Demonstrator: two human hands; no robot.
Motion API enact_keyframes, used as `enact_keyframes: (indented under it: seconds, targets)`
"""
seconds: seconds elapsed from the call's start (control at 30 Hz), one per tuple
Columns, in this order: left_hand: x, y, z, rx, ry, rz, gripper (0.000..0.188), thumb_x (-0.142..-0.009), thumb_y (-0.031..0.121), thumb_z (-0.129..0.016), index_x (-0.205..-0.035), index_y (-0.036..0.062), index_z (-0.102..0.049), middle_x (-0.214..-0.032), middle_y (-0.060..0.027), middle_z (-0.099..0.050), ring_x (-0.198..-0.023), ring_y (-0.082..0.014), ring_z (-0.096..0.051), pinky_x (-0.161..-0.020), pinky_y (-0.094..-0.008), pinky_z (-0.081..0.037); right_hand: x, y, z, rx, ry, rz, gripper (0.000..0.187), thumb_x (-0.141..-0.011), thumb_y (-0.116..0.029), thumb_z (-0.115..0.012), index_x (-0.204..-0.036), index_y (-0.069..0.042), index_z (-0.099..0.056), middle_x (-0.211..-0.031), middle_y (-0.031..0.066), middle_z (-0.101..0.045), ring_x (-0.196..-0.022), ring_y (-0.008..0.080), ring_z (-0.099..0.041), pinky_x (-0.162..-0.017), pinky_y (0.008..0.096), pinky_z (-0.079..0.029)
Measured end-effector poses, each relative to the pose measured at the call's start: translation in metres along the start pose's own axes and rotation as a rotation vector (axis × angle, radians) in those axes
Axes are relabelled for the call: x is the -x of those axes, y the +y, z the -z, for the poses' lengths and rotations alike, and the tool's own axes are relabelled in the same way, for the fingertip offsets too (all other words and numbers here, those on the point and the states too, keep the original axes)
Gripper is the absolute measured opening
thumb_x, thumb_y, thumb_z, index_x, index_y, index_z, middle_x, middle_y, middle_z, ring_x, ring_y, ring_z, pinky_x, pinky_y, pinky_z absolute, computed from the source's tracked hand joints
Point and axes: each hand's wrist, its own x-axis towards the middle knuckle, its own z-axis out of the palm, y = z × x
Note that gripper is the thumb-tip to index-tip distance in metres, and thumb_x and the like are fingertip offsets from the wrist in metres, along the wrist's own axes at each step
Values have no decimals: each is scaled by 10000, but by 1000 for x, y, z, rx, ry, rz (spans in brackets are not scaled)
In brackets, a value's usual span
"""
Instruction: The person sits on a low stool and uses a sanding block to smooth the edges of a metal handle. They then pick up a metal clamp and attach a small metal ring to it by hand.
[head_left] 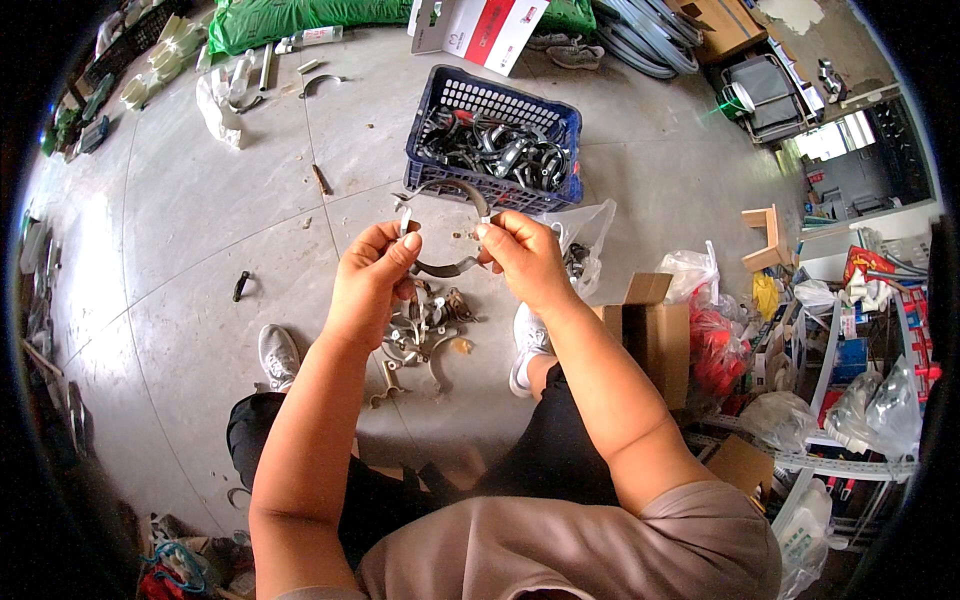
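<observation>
Both hands hold a metal pipe clamp (468,189) between them, a ring of two curved bands above the floor. My left hand (374,268) is closed on its left side, thumb and fingers pinching near an end tab. My right hand (528,257) pinches the opposite side, where the bands meet. The clamp gapes at the upper left. Beneath my hands lies a pile of loose metal clamps (410,335), partly hidden by my left hand. Just beyond stands a blue plastic crate (430,95) holding several dark metal clamps (515,150).
A clear plastic bag (597,235) with metal parts sits right of the crate. An opened cardboard box (660,350) stands by my right forearm. Crowded shelving (850,465) lines the right. Green sacks (300,22) and grey hose coils (645,40) lie at the back.
</observation>
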Motion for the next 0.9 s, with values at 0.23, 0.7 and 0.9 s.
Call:
enact_keyframes:
  seconds: [0.23, 0.7, 0.9]
  targets:
    - [1, 2, 3, 261, -123, 79, 138, -874, 233, -504, -892, 99, -532, -659, 77, -415, -518, -23, -302, -438, -163, -250, 1, 2, -5, 22, 14, 26, 237, -848, -217, -509, -766, 1, -548, -610, 50, -564, -561, 107, -506, -531, 254, -398]
    - [3, 11, 6, 573, -79, 241, 132, -868, 209, -502, -851, 86, -546, -733, 11, -559, -469, -35, -357, -341, -160, -234, 4, -13, -5, -312, -211, -163, 258, -867, -300, -495, -849, -58, -583, -729, -1, -581, -618, 72, -548, -509, 196, -405]
    - [-3, 2, 18, 640, -127, 227, 129, -873, 194, -493, -842, 76, -537, -695, 10, -527, -489, -33, -355, -340, -157, -223, 4, -13, -3, -440, -257, -231, 251, -869, -282, -491, -894, -44, -568, -745, 37, -595, -598, 80, -556, -498, 188, -416]
